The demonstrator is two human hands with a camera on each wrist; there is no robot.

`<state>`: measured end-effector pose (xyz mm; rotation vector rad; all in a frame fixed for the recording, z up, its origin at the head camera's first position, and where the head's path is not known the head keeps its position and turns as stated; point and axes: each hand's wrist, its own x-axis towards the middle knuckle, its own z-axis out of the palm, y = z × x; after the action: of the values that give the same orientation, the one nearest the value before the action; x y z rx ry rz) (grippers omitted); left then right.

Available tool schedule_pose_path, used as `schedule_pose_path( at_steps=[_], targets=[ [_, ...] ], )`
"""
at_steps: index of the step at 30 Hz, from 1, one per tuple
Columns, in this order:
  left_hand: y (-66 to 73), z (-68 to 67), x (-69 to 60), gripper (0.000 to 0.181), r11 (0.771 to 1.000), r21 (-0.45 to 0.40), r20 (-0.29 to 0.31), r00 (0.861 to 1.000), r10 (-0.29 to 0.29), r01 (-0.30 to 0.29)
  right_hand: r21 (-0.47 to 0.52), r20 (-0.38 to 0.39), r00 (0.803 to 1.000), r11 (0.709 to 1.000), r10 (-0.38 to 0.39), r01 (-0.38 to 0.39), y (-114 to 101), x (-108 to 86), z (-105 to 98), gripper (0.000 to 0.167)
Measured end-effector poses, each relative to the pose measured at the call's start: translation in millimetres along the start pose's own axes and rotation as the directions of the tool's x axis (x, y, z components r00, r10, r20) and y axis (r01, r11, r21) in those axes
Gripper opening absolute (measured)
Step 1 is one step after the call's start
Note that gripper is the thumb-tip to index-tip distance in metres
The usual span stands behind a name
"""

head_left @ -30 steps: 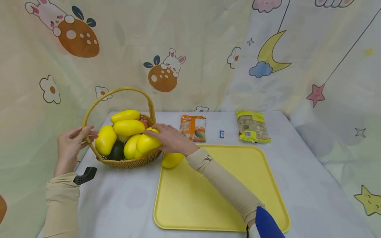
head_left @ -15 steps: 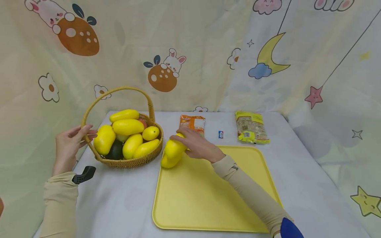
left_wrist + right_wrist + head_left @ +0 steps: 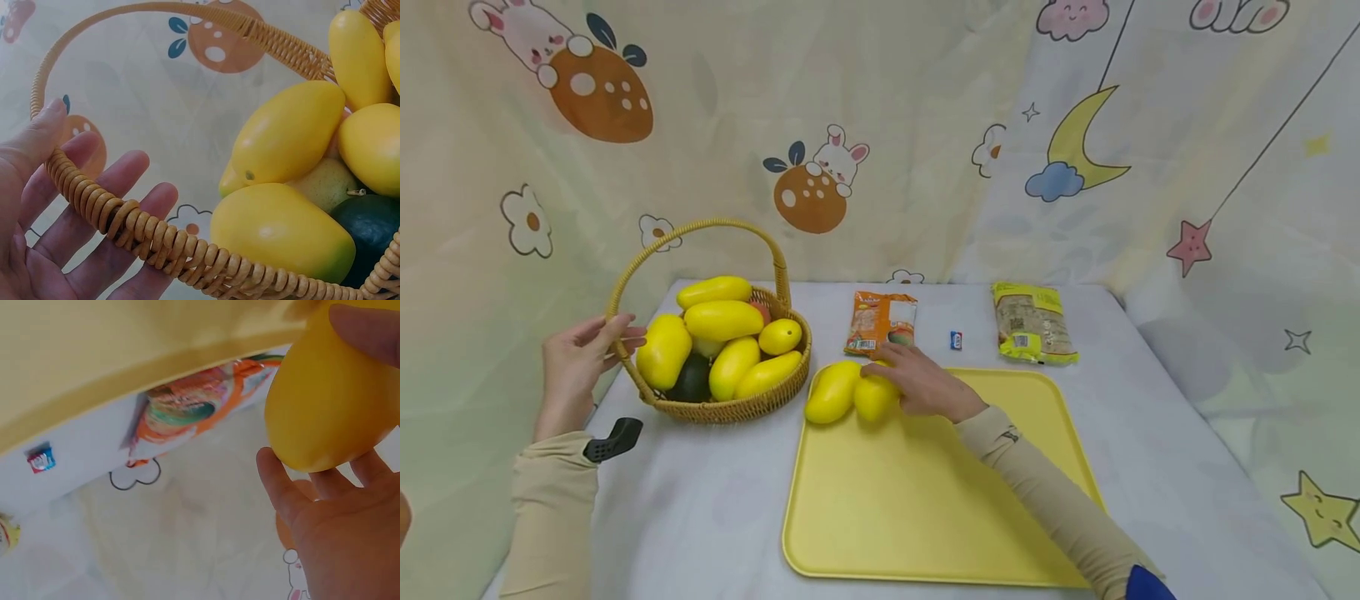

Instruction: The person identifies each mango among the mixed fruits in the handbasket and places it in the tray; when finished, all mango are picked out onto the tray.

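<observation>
My right hand (image 3: 928, 385) grips a yellow mango (image 3: 873, 400) at the tray's far left; in the right wrist view, thumb and fingers lie on opposite sides of it. Another mango (image 3: 832, 393) lies just left of it on the yellow tray (image 3: 925, 500). My left hand (image 3: 568, 371) holds the side of the wicker basket's handle (image 3: 94, 199), its thumb on one side and fingers behind. Filling the wicker basket (image 3: 737, 411) are several mangoes (image 3: 722, 321), a dark green fruit (image 3: 369, 234), a pale pear-like fruit (image 3: 326, 185) and something reddish, mostly hidden.
Behind the tray lie an orange snack packet (image 3: 880, 321), a small blue-and-red wrapped piece (image 3: 956, 340) and a yellow bag (image 3: 1036, 323) with beige contents. A printed curtain (image 3: 925, 125) rises behind the white table (image 3: 692, 500).
My right hand has carried a mango from the basket rightward and down onto the tray area, beside the mango lying there. My left hand stays at the basket handle.
</observation>
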<state>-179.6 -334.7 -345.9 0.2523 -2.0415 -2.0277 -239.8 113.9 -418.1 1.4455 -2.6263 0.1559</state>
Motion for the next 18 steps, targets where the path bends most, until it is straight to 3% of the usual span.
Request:
schedule_pose_path(
  at_steps=[7, 18],
  targets=[
    [-1.6, 0.0, -0.4, 0.021, 1.0, 0.016, -0.002, 1.0, 0.002, -0.002, 0.019, 0.013, 1.0, 1.0, -0.012, 0.012, 3.3, -2.1, 18.0, 0.065],
    [-0.1, 1.0, -0.6, 0.022, 0.999, 0.034, 0.0, 1.0, 0.013, -0.013, 0.029, 0.031, 0.999, 1.0, 0.011, -0.011, 3.8, -4.8, 23.4, 0.068]
  ],
)
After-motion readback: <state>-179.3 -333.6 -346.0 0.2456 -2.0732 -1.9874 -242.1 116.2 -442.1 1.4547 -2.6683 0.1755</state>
